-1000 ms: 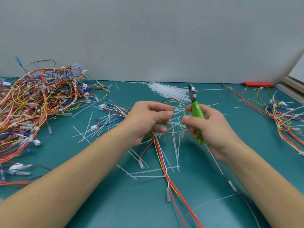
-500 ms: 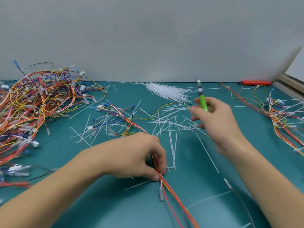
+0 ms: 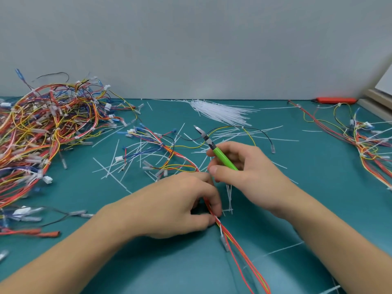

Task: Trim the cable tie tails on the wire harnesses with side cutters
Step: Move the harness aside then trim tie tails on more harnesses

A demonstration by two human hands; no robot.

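Teal matting [image 3: 89,209] covers the bench, with a plain grey wall [image 3: 191,43] rising behind it. On the far left sits a big tangled heap of wire harnesses [image 3: 42,132], red, yellow and blue, white plugs sticking out everywhere. Over at the right edge lies a smaller bunch of harnesses [image 3: 364,141], and beyond it, against the wall, an orange tool [image 3: 335,100]. At the far centre a sheaf of fresh white cable ties [image 3: 220,112] fans out, and cut-off white tails [image 3: 114,164] are scattered across the middle of the mat.

Now to the action, near centre. One harness [image 3: 180,155] is spread out ahead of the hands, its red and yellow wires running back under the left hand [image 3: 176,206] and on toward the near right edge of the mat. That left hand is down on the mat, thumb and fingertips pinching the red wires just above a white tie with a small clear connector beside it.

The right hand [image 3: 250,175] hovers just beyond and to the right, fingers curled round the green handle of the side cutters [image 3: 214,149]. The tool's metal tip points up and away to the left, above the loose wires and apart from them. Its blades look slightly parted, though they are small in the view.
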